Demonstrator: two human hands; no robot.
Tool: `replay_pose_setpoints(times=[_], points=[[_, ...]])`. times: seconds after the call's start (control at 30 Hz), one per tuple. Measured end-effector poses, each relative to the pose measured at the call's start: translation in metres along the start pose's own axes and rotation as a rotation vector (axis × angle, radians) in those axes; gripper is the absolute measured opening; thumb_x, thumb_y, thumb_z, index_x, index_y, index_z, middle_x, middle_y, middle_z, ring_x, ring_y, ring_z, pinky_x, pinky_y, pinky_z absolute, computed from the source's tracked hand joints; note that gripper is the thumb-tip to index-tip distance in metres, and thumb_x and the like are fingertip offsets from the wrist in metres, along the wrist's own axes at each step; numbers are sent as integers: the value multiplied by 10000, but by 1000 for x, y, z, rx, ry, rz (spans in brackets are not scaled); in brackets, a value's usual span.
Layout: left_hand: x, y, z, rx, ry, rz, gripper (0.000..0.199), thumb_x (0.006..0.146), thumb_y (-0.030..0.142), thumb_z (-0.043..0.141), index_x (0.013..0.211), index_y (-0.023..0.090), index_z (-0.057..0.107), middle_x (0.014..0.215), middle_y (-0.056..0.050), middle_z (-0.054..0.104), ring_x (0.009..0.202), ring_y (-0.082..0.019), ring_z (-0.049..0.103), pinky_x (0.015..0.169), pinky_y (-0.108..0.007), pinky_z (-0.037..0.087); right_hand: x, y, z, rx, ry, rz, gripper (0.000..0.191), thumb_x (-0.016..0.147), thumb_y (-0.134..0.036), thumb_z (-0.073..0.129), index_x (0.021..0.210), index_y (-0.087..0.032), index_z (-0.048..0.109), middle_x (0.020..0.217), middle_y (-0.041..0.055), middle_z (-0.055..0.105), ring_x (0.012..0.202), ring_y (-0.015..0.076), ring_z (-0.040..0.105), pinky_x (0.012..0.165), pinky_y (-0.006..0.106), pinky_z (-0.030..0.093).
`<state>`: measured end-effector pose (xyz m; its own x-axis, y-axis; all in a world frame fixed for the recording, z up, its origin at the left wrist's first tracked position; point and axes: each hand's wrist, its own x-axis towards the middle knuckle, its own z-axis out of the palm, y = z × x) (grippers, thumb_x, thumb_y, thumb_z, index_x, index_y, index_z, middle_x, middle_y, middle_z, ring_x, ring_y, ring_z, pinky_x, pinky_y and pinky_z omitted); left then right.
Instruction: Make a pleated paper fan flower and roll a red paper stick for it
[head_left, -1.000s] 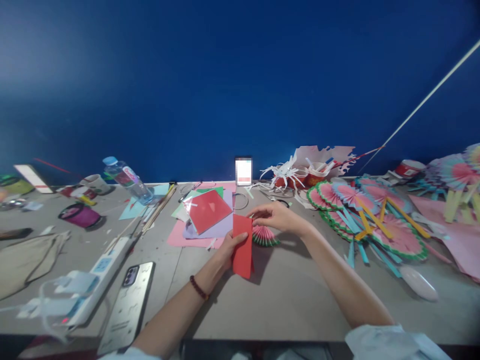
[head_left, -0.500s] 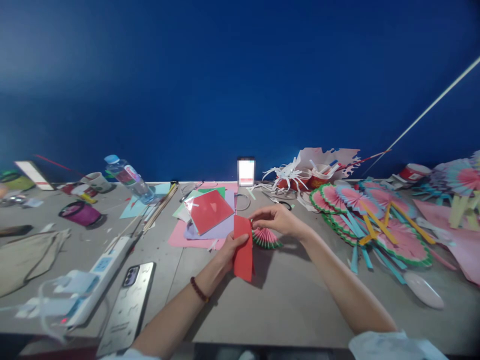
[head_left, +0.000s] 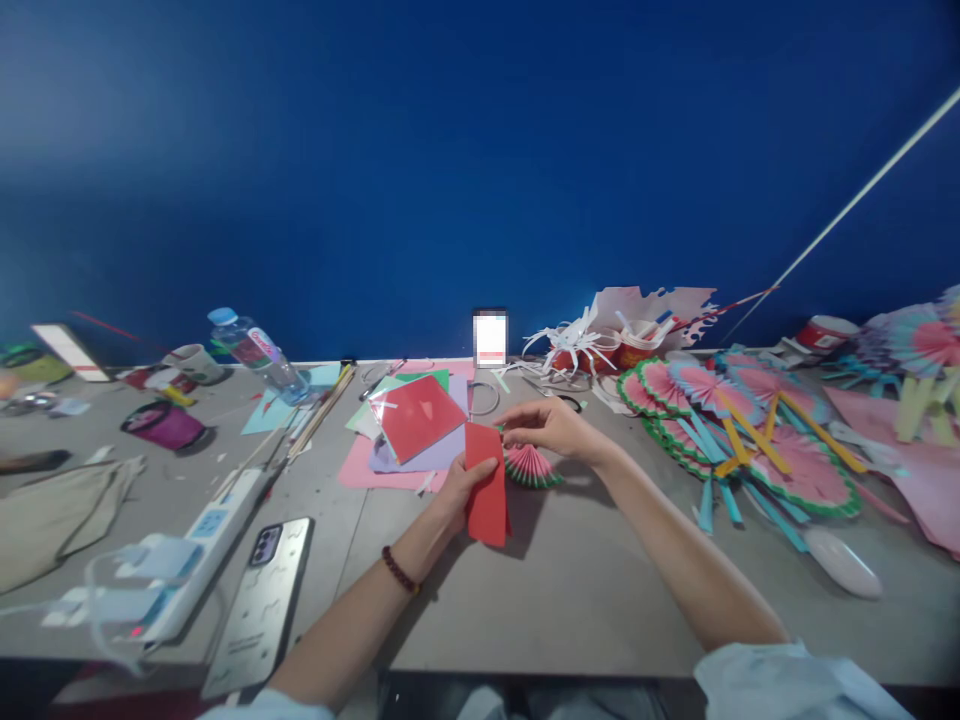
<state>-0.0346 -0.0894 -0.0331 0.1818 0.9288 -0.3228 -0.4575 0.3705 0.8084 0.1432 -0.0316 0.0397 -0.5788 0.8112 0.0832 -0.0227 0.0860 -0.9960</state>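
A folded piece of red paper [head_left: 486, 505] is held upright above the table, its long edge facing me. My left hand [head_left: 466, 485] grips its left side, thumb across the front. At its upper right corner my right hand [head_left: 544, 425] has thumb and fingers pinched on the paper's edge. Behind and to the right of the paper, a small pleated pink fan with a green rim [head_left: 532, 467] lies on the table, partly hidden. A stack of coloured sheets with a red packet [head_left: 418, 418] on top lies just left of the paper.
Several watermelon-patterned paper fans [head_left: 806, 470] and a white oval object [head_left: 844, 563] lie at right. At left are a phone [head_left: 262, 605], a power strip [head_left: 206, 550], a water bottle [head_left: 259, 355] and a purple cup [head_left: 163, 425]. A small screen [head_left: 490, 338] leans against the blue wall.
Both hands and the red paper stay in nearly the same pose. The whole view has shifted slightly, so things sit a little higher in the picture.
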Motion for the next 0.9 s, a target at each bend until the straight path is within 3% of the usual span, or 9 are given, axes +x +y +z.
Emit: replay_pose_setpoints(times=[0.33, 0.53, 0.7, 0.77, 0.9], points=[[-6, 5, 7, -1, 45, 27, 502, 498, 423, 913, 842, 139, 683, 627, -8, 657, 523, -118, 570, 519, -221, 439, 2, 4, -3, -121, 23, -37, 290, 719, -380, 777, 917, -169, 783, 921, 70, 775, 860, 202, 715, 830, 333, 566], [-4, -1, 4, 48, 55, 42, 499, 523, 424, 903, 875, 154, 675, 659, -9, 667, 535, -120, 577, 526, -225, 447, 5, 12, -10, -94, 25, 0, 279, 701, -376, 789, 874, -157, 782, 836, 61, 769, 775, 187, 706, 730, 296, 564], [-4, -1, 4, 138, 58, 99, 513, 580, 419, 872, 973, 161, 666, 813, -53, 710, 655, -161, 638, 613, -259, 500, 4, 13, -13, -144, 18, 31, 245, 722, -344, 766, 875, -153, 776, 825, 56, 762, 750, 170, 692, 698, 275, 548], [-4, 4, 6, 196, 66, 150, 517, 610, 421, 853, 1016, 170, 652, 890, -69, 714, 733, -183, 660, 667, -280, 523, 3, 9, -11, -163, 18, 48, 223, 724, -325, 754, 863, -151, 774, 818, 52, 760, 740, 166, 686, 691, 271, 543], [-6, 23, 13, 364, 118, 392, 563, 654, 374, 826, 1142, 224, 589, 1008, -57, 693, 888, -203, 670, 768, -302, 539, -2, -2, -8, -213, 51, 71, 186, 746, -288, 715, 870, -163, 774, 817, 44, 758, 738, 164, 681, 674, 261, 534]])
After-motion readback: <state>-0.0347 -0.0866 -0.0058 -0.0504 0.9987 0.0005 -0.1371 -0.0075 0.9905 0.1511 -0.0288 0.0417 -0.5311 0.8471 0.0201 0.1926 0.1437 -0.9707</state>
